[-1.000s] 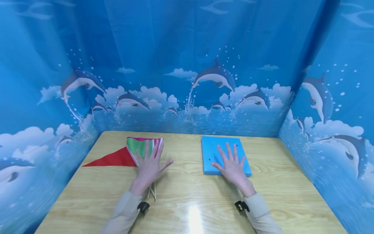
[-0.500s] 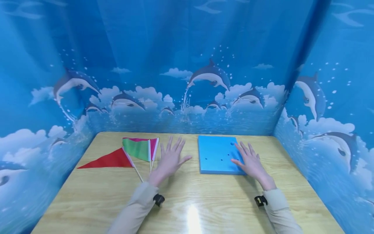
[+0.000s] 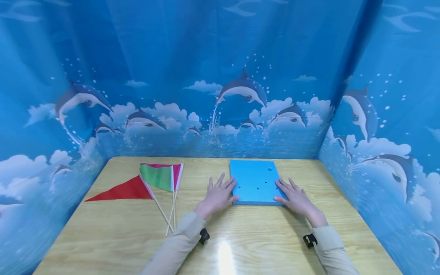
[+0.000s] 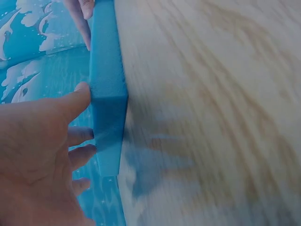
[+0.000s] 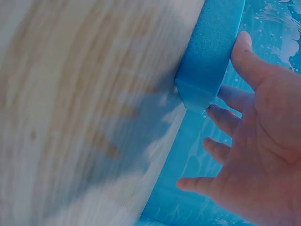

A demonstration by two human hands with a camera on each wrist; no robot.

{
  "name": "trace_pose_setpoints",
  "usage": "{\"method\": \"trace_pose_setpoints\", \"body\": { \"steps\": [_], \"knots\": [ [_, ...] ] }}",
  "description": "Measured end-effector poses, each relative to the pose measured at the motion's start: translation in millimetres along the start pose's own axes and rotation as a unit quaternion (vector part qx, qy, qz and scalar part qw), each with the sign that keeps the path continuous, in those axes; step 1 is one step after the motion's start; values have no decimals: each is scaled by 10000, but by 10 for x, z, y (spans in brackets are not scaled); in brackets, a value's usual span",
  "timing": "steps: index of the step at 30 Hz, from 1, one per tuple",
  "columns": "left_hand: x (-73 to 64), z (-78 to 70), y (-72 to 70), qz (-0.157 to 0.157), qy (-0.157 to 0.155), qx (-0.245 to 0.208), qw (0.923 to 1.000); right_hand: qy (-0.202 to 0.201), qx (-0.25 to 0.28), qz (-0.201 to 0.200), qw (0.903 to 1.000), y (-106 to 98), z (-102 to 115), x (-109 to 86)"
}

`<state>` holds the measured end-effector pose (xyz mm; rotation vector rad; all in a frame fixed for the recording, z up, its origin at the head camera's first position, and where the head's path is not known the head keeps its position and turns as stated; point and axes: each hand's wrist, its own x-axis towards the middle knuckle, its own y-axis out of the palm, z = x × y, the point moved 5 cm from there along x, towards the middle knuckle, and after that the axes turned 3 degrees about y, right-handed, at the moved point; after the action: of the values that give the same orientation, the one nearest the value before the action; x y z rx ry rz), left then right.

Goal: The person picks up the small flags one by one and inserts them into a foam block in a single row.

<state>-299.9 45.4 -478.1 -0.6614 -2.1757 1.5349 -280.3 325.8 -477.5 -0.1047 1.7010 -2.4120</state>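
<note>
A flat blue foam block (image 3: 252,175) with several small holes in its top lies on the wooden table. My left hand (image 3: 218,196) is at its left edge, thumb near the front corner and fingertips right at the side. On the opposite edge, my right hand (image 3: 296,199) has its fingertips over the right border. In the left wrist view, the thumb and fingertips of the left hand (image 4: 42,146) meet the block's upper side (image 4: 107,94). The right wrist view shows the right hand (image 5: 268,127) with fingers spread along the block's corner (image 5: 207,61).
Left of the block lie a red triangular flag (image 3: 125,190), a green flag (image 3: 156,177) and a magenta flag (image 3: 177,173) partly beneath the green one. Their thin sticks cross toward the front. A blue dolphin-print curtain (image 3: 172,76) surrounds the table (image 3: 275,244).
My left hand has moved right, away from over the flags, to the block's left edge. My right hand has shifted from above the block to its right edge. The camera view has turned slightly.
</note>
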Motion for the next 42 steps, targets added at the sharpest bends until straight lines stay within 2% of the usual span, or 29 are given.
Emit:
{"method": "trace_pose_setpoints", "body": {
  "steps": [11, 19, 32, 42],
  "knots": [
    [-29, 46, 30, 13, -33, -33, 10000, -24, 82, 1, 10000, 30, 25, 7],
    [-121, 140, -25, 85, -90, -11, 9999, -70, 78, -32, 9999, 82, 174, 43],
    [-369, 372, -123, 5, -228, -253, 9994, -196, 45, 64, 9998, 192, 485, 89],
    [-592, 544, -228, 0, -404, -341, 9986, -522, 12, 60, 9986, 227, 753, 86]
  ]
}}
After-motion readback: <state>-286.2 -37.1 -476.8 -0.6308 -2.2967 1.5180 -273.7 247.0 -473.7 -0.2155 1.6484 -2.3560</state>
